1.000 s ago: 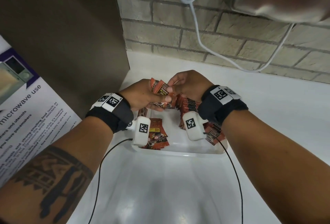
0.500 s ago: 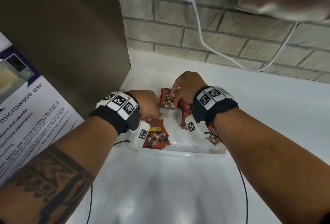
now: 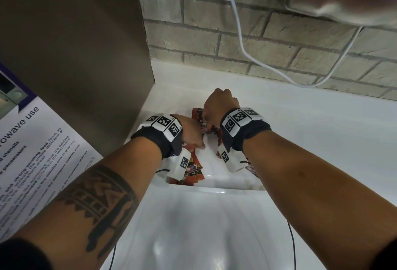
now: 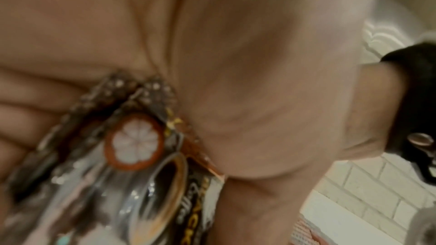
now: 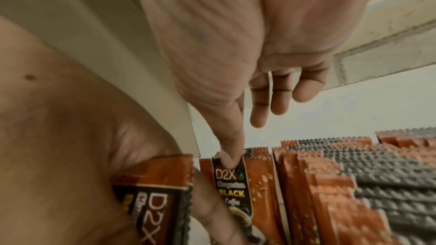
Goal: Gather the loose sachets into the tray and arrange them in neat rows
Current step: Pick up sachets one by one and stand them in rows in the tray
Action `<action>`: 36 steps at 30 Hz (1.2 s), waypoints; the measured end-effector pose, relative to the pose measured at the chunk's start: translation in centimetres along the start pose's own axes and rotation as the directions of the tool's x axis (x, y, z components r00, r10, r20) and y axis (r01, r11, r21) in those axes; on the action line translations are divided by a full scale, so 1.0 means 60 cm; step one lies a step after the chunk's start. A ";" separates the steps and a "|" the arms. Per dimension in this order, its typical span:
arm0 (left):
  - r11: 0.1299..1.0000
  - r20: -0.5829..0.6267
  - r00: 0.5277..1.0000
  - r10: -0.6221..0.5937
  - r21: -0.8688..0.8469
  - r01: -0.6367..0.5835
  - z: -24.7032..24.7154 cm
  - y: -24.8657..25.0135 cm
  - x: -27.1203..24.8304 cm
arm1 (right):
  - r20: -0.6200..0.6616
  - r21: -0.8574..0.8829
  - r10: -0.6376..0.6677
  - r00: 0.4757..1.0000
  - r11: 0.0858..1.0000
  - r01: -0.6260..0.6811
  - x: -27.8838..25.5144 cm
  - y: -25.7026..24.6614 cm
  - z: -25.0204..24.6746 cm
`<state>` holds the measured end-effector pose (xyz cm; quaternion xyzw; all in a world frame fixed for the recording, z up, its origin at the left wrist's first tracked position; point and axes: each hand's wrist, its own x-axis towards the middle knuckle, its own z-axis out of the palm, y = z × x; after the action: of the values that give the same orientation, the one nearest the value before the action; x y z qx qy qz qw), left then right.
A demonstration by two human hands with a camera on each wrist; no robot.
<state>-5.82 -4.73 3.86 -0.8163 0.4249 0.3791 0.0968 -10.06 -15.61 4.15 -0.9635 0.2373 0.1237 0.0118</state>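
Clearly, "D2X BLACK Coffee" is read on the sachet [image 5: 232,185] pressed under the right hand's [image 3: 220,106] straight forefinger, at the row's [image 5: 330,183] left end inside the tray [image 3: 225,186]. Several sachets [image 4: 132,165] are gripped by the left hand's [image 3: 191,132] curled fingers, just beside that fingertip.

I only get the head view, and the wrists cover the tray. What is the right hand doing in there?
Observer: The right hand presses one straight finger on the top edge of a sachet standing at the end of a row.
Operator: What's printed on it?
Observer: "D2X", "BLACK", "Coffee".
Operator: And the left hand?
Observer: The left hand grips a bundle of sachets against its palm.
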 end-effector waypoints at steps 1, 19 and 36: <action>1.000 -0.002 1.000 -0.003 -0.006 0.003 0.001 -0.002 0.004 | -0.003 0.000 -0.001 1.000 1.000 0.001 0.001 0.000 0.001; 0.990 0.002 1.000 -0.016 -0.142 0.016 0.006 -0.022 0.022 | -0.059 0.234 0.005 0.998 0.972 0.009 -0.031 0.021 -0.025; 0.319 -0.247 0.959 0.143 -0.905 -0.280 0.021 -0.048 -0.038 | -0.038 0.683 -0.079 0.996 0.726 0.083 -0.074 0.057 -0.038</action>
<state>-5.05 -0.93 4.12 -0.6835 0.2410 0.5120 -0.4611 -14.90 -16.84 7.56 -0.9014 0.2240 0.0242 0.3698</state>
